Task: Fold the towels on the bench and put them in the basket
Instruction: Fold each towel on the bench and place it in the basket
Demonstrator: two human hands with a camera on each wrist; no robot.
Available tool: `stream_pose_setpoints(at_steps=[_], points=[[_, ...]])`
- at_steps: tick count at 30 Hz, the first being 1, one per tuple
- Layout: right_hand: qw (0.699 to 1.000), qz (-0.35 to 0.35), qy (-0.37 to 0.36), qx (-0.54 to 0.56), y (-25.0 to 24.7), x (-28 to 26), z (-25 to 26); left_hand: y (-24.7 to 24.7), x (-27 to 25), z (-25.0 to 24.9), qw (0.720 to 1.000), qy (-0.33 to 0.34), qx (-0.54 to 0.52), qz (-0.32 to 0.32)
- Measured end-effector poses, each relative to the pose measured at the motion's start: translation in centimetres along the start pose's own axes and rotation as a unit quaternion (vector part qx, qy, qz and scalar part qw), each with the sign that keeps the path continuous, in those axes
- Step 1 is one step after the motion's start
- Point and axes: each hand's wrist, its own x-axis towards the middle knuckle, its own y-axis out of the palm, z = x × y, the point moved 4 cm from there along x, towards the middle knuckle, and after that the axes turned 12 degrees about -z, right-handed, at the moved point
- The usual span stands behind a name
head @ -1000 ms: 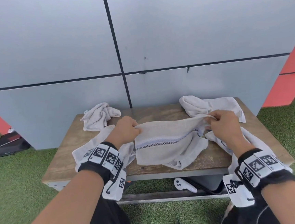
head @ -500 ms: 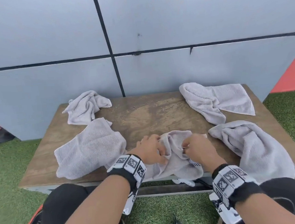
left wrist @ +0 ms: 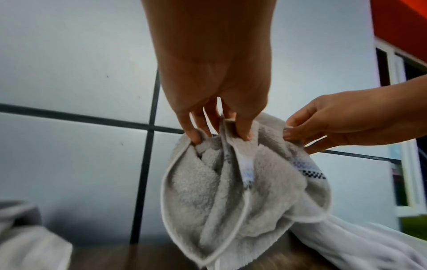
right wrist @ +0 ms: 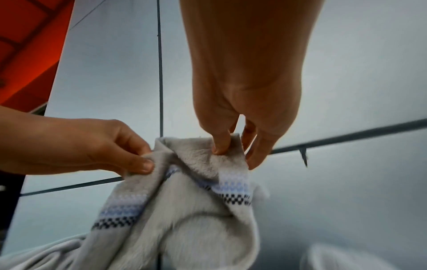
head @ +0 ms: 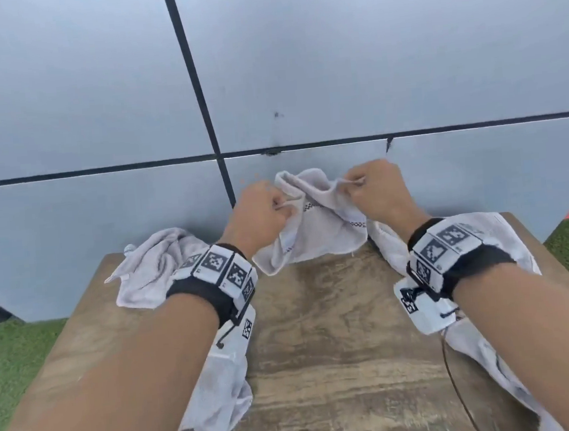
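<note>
Nearest, on the wooden desk [head: 324, 366], two crumpled towels lie partly hidden under the forearms: a near left towel [head: 220, 403] below the left wrist, and a near right towel [head: 489, 366] trailing off the right edge. Each wrist wears a black band with white marker blocks [head: 222, 272]. A thin dark cord [head: 454, 382] runs down across the desk by the right arm.

Farther in, the left hand [head: 259, 214] and right hand [head: 377, 190] are raised close together above the desk, each pinching the top edge of a striped towel [head: 315, 233]. It hangs bunched and twisted between them, blue and checkered bands showing, its lower hem reaching toward the desk; whether it touches cannot be told.

At the far left corner sits another crumpled towel [head: 150, 268]; a fourth, at far right [head: 387, 244], is mostly blocked by the right wrist.

Behind stands a grey panelled wall [head: 401, 67] with dark seams. Green turf [head: 10, 356] flanks the desk.
</note>
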Motion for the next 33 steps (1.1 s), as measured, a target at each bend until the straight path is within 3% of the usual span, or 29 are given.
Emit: stream_pose_setpoints(at_steps=[4,8,12,16,21,25,33], points=[[0.994,-0.109,-0.027,-0.016,-2.6,6.0,0.2,-4.4,4.7,3.5,0.986,-0.063,0.036,-0.149],[0.99,-0.139,-0.011,-0.02,-4.3,8.3,-0.1,-8.2,5.9,5.0,0.971,-0.094,0.078,-0.207],[0.99,-0.139,-0.007,0.016,-4.3,8.7,1.0,-9.7,6.7,4.5,0.972,-0.105,0.059,-0.201],[0.993,-0.115,-0.003,0.033,-4.4,8.2,1.9,-10.5,6.7,4.3,0.963,-0.162,-0.041,-0.21],[0.995,-0.084,-0.003,0.062,-4.7,6.3,2.1,-11.7,6.3,5.2,0.945,-0.155,-0.121,-0.262],[0.997,-0.063,0.004,0.046,-4.9,4.3,1.6,-11.6,4.2,4.2,0.959,-0.125,-0.075,-0.244],[1.0,-0.013,0.003,-0.003,-5.5,-2.6,-0.8,-10.1,-2.9,5.3,0.977,-0.141,-0.001,-0.16]])
